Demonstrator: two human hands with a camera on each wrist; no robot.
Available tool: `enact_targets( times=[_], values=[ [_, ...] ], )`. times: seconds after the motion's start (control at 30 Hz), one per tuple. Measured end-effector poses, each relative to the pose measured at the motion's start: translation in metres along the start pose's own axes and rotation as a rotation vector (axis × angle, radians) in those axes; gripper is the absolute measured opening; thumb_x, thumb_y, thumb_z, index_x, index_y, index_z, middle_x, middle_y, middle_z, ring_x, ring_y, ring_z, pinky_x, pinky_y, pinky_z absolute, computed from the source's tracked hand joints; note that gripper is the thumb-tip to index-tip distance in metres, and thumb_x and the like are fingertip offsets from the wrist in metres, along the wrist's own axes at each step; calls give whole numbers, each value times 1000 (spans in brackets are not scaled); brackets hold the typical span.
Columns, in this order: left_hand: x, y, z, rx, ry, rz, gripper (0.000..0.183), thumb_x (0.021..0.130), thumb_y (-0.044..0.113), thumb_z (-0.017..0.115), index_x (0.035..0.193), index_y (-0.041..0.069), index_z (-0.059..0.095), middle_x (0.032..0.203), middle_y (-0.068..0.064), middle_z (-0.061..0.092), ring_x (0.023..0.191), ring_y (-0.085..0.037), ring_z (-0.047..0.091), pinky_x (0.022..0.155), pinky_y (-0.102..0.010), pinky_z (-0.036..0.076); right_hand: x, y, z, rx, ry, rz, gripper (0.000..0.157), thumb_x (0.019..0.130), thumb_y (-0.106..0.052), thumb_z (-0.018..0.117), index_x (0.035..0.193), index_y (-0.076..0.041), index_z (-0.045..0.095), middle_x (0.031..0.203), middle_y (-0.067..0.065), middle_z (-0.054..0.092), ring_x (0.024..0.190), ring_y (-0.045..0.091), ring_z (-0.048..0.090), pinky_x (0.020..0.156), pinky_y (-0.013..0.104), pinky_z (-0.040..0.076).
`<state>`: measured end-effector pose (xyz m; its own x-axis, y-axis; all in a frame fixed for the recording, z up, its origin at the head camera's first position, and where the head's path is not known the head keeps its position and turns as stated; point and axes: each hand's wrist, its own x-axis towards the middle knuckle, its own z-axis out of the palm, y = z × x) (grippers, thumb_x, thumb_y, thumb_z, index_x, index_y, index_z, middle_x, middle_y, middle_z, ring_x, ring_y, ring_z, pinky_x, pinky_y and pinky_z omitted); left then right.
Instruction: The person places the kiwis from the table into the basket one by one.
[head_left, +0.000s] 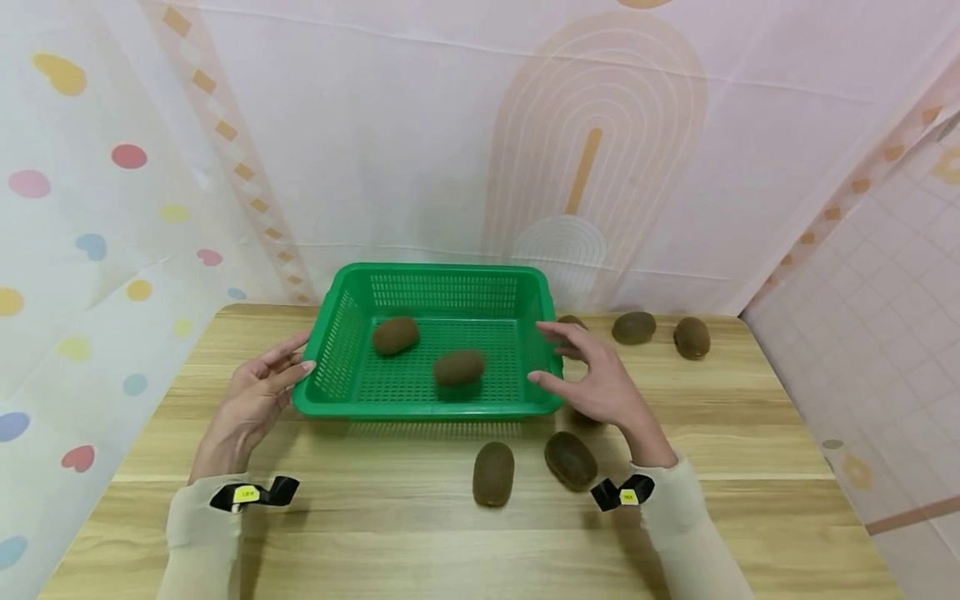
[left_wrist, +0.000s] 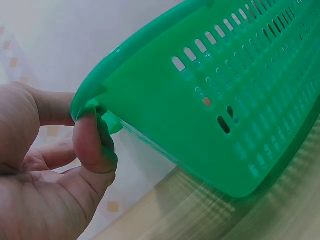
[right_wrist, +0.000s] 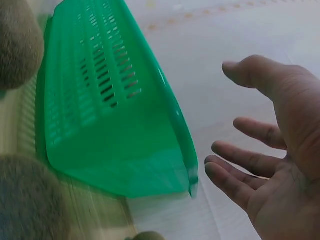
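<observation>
The left wrist view brings out what the head view shows only from above: the left hand (left_wrist: 55, 165) pinches the rim of the green basket (left_wrist: 150, 100) between thumb and fingers; the head view alone shows the full inside, with a left kiwi (head_left: 396, 335) farther back and a right kiwi (head_left: 459, 367) nearer the front, both on the floor; the right wrist view reveals a gap between that rim and the right hand (right_wrist: 270, 170), which overlaps the basket's right end as seen from the head; its thumb and fingers are spread and hold nothing.

The basket is between the two hands, over the wooden table (head_left: 375, 533); whether its base rests flat I cannot tell; more kiwis (head_left: 492, 474) lie in front and to the right, two partly hidden near the right hand.

It is rectangular and glossy, with slotted walls, a meshed floor and a rounded rim.
</observation>
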<state>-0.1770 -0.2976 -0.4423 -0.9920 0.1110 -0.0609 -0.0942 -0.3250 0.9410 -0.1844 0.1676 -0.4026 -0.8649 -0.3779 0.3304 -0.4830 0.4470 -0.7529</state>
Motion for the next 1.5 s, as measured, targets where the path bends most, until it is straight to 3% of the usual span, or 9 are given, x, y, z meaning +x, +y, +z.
enact_targets(
  times=[0.27,0.7,1.0,1.5],
  values=[
    [0,0,0,-12,0,-5,55,98,-2,66,150,11,53,106,2,70,92,-7,71,78,-18,62,-6,8,-8,-115,2,-2,74,88,-26,84,151,-13,49,156,6,51,139,29,54,112,51,50],
    [-1,0,1,-12,-3,-6,54,98,-2,65,149,12,54,106,2,70,92,-7,71,79,-19,62,-16,26,-19,-129,2,68,88,87,-31,84,160,-22,34,162,10,41,149,38,39,119,59,40],
    [0,-1,1,-13,-13,4,54,98,-2,65,150,11,53,106,1,71,92,-8,72,78,-20,63,-21,43,-21,-94,23,66,92,84,-26,87,160,-26,34,162,4,40,152,31,34,119,61,38],
    [1,-1,0,-3,-4,1,56,98,-1,65,152,12,51,106,2,69,91,-7,71,77,-19,63,-37,65,-24,-51,21,252,97,85,-31,86,162,-19,28,164,14,34,150,38,36,120,60,37]
  ],
)
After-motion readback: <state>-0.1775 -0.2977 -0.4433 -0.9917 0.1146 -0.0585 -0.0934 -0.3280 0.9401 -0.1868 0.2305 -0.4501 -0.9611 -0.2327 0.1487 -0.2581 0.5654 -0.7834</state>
